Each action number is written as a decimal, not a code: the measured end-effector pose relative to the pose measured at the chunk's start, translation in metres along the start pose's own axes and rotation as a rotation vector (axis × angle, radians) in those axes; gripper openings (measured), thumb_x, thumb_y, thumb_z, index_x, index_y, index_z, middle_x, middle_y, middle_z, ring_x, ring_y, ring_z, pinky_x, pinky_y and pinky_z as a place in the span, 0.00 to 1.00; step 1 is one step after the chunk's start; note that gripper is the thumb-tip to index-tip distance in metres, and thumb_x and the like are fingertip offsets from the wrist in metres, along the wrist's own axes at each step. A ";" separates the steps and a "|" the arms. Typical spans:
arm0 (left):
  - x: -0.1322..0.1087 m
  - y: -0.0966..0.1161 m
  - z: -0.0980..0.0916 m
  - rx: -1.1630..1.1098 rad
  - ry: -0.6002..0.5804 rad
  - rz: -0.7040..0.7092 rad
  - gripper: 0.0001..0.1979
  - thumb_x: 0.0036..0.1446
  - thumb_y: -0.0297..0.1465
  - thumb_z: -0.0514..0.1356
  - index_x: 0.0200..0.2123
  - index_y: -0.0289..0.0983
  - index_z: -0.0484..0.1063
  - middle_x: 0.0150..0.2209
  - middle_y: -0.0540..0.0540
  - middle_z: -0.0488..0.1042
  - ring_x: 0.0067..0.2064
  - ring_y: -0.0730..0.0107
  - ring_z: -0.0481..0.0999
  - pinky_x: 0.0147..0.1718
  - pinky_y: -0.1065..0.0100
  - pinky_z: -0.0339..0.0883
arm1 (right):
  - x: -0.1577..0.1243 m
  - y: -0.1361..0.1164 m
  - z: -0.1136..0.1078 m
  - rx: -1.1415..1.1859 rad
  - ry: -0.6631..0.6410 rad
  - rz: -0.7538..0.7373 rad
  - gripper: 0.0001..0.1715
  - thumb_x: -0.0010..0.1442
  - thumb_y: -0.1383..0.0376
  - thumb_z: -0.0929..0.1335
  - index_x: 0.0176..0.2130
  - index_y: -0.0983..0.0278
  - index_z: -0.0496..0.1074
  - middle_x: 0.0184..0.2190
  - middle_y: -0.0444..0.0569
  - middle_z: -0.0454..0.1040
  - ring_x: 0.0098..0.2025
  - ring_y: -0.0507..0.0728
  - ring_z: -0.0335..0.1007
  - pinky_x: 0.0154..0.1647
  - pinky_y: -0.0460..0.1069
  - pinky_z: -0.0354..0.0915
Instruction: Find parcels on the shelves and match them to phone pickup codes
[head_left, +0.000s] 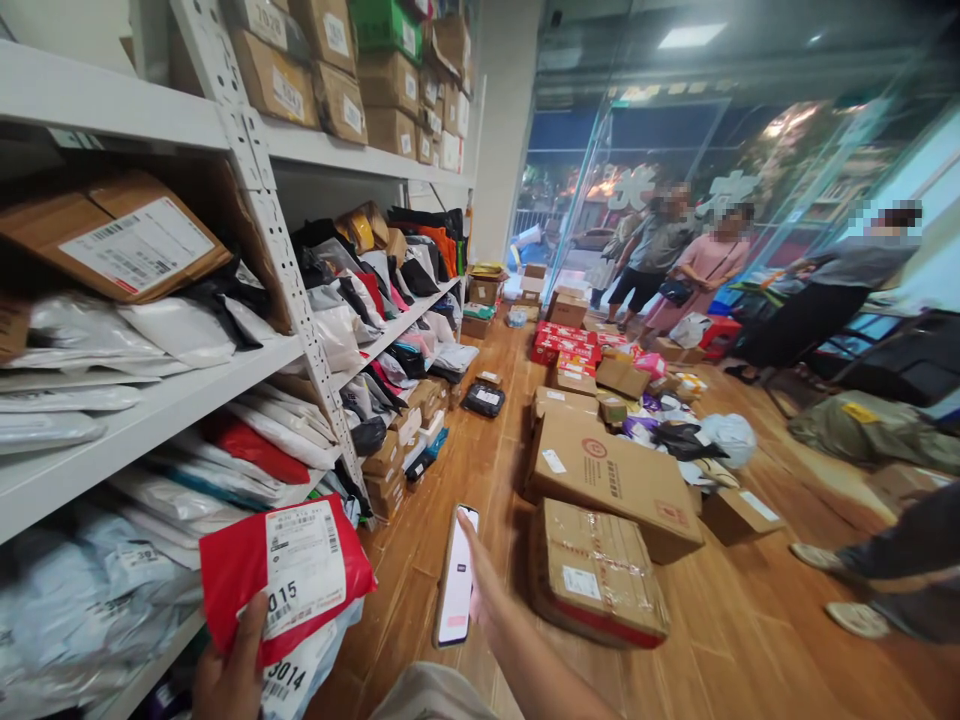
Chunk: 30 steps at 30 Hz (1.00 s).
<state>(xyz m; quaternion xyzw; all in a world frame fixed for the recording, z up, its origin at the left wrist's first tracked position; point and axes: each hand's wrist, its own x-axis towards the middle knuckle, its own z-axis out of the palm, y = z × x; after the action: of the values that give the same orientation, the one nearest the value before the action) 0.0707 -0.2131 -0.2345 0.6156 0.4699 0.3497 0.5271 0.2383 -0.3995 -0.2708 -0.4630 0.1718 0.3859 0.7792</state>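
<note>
My left hand (234, 665) grips a red parcel bag (232, 560) with a white shipping label marked 015. Under it hangs a pale parcel bag (319, 650) labelled 3014, which seems to be in the same hand; the fingers behind are hidden. Over the wooden floor, my right hand (484, 575) is closed around a smartphone (455, 590) with a lit, mostly white screen. The phone stands nearly upright in view, a little right of the red bag and apart from it.
White metal shelves (150, 420) full of bagged parcels and boxes line the left. Large cartons (600, 570) and heaped parcels cover the floor on the right. A black parcel (484, 398) lies in the aisle. Several people stand near the glass front; one person's legs (892, 570) show at right.
</note>
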 end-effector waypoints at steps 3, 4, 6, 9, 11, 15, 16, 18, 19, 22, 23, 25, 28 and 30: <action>-0.005 0.008 0.001 0.023 -0.053 -0.258 0.28 0.35 0.51 0.61 0.33 0.35 0.72 0.22 0.44 0.75 0.30 0.55 0.76 0.24 0.63 0.67 | 0.007 0.005 -0.003 0.011 -0.020 0.001 0.30 0.43 0.40 0.68 0.31 0.63 0.70 0.21 0.47 0.72 0.27 0.58 0.69 0.32 0.53 0.62; -0.006 0.010 0.002 0.035 -0.060 -0.309 0.30 0.33 0.52 0.61 0.34 0.35 0.72 0.23 0.44 0.75 0.31 0.54 0.76 0.23 0.64 0.67 | 0.008 0.006 -0.004 0.021 -0.031 0.005 0.31 0.43 0.38 0.67 0.30 0.62 0.70 0.20 0.46 0.71 0.25 0.58 0.68 0.32 0.53 0.62; -0.006 0.012 0.003 0.030 -0.045 -0.314 0.32 0.30 0.52 0.61 0.36 0.35 0.72 0.25 0.44 0.76 0.33 0.53 0.76 0.23 0.64 0.66 | 0.008 0.004 -0.004 0.050 -0.056 -0.007 0.32 0.43 0.38 0.66 0.30 0.62 0.69 0.19 0.44 0.70 0.24 0.56 0.66 0.31 0.52 0.62; -0.003 0.011 0.004 -0.031 -0.032 -0.327 0.32 0.30 0.53 0.62 0.36 0.36 0.72 0.25 0.44 0.76 0.34 0.51 0.76 0.28 0.61 0.69 | 0.005 -0.002 -0.002 0.079 -0.102 -0.077 0.29 0.44 0.41 0.67 0.32 0.62 0.70 0.22 0.43 0.72 0.25 0.55 0.67 0.32 0.50 0.62; -0.002 0.011 0.006 -0.036 -0.033 -0.341 0.31 0.30 0.53 0.62 0.34 0.36 0.71 0.24 0.44 0.75 0.35 0.50 0.76 0.31 0.58 0.70 | 0.002 -0.005 0.000 0.062 -0.131 -0.106 0.25 0.44 0.45 0.68 0.31 0.64 0.70 0.23 0.44 0.73 0.26 0.56 0.67 0.32 0.50 0.62; -0.003 0.021 0.009 -0.027 -0.070 -0.318 0.28 0.31 0.49 0.62 0.35 0.37 0.70 0.24 0.45 0.75 0.35 0.50 0.76 0.33 0.58 0.71 | 0.001 -0.005 0.003 0.013 -0.106 -0.174 0.19 0.43 0.52 0.71 0.29 0.63 0.68 0.23 0.43 0.72 0.28 0.56 0.67 0.31 0.49 0.61; -0.004 0.024 0.011 -0.033 -0.076 -0.324 0.27 0.31 0.48 0.62 0.35 0.37 0.70 0.24 0.45 0.75 0.35 0.50 0.76 0.34 0.58 0.71 | 0.002 -0.004 0.004 0.003 -0.094 -0.197 0.20 0.42 0.52 0.72 0.29 0.63 0.68 0.23 0.42 0.72 0.28 0.55 0.67 0.32 0.48 0.60; -0.006 0.030 0.013 -0.033 -0.060 -0.322 0.27 0.31 0.48 0.61 0.33 0.37 0.69 0.23 0.45 0.74 0.38 0.48 0.76 0.37 0.55 0.70 | 0.003 -0.003 0.007 -0.021 -0.074 -0.228 0.24 0.39 0.50 0.73 0.30 0.64 0.68 0.24 0.42 0.72 0.29 0.54 0.67 0.31 0.47 0.60; -0.006 0.032 0.015 -0.024 -0.035 -0.301 0.26 0.31 0.49 0.60 0.33 0.38 0.68 0.23 0.45 0.74 0.41 0.46 0.75 0.39 0.53 0.69 | 0.004 -0.003 0.008 -0.034 -0.066 -0.232 0.26 0.39 0.48 0.73 0.30 0.64 0.68 0.24 0.42 0.72 0.28 0.54 0.66 0.30 0.47 0.60; -0.005 0.034 0.017 0.014 0.020 -0.242 0.26 0.27 0.50 0.60 0.30 0.38 0.68 0.23 0.44 0.73 0.52 0.39 0.68 0.48 0.49 0.64 | 0.006 -0.004 0.010 -0.079 -0.024 -0.227 0.28 0.39 0.46 0.73 0.30 0.65 0.69 0.22 0.41 0.71 0.25 0.53 0.65 0.28 0.46 0.58; -0.004 0.034 0.017 0.018 0.023 -0.229 0.26 0.27 0.50 0.60 0.30 0.38 0.68 0.23 0.44 0.73 0.54 0.39 0.65 0.50 0.48 0.62 | 0.007 -0.005 0.011 -0.095 -0.008 -0.223 0.28 0.39 0.46 0.73 0.30 0.65 0.70 0.21 0.42 0.71 0.25 0.52 0.65 0.27 0.46 0.58; -0.003 0.033 0.015 0.016 0.020 -0.222 0.26 0.28 0.51 0.60 0.29 0.38 0.68 0.24 0.43 0.73 0.56 0.39 0.63 0.51 0.48 0.60 | 0.010 -0.005 0.011 -0.127 0.022 -0.205 0.28 0.38 0.46 0.74 0.29 0.66 0.71 0.20 0.43 0.71 0.24 0.53 0.65 0.27 0.47 0.58; -0.002 0.031 0.014 0.049 0.011 -0.243 0.26 0.30 0.52 0.59 0.30 0.38 0.68 0.26 0.41 0.73 0.54 0.38 0.66 0.46 0.48 0.64 | 0.017 -0.003 0.011 -0.165 0.067 -0.165 0.28 0.37 0.47 0.74 0.27 0.67 0.72 0.18 0.45 0.70 0.22 0.54 0.64 0.26 0.49 0.57; -0.003 0.030 0.014 0.043 -0.004 -0.274 0.27 0.31 0.52 0.59 0.31 0.38 0.69 0.26 0.41 0.73 0.47 0.40 0.71 0.40 0.51 0.68 | 0.020 -0.001 0.012 -0.171 0.093 -0.152 0.27 0.37 0.48 0.75 0.27 0.67 0.72 0.18 0.44 0.70 0.22 0.54 0.64 0.27 0.49 0.58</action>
<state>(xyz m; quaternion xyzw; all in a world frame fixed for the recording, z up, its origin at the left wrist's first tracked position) 0.0888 -0.2207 -0.2082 0.5576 0.5561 0.2631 0.5573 0.2506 -0.3808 -0.2769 -0.5570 0.1387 0.3173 0.7549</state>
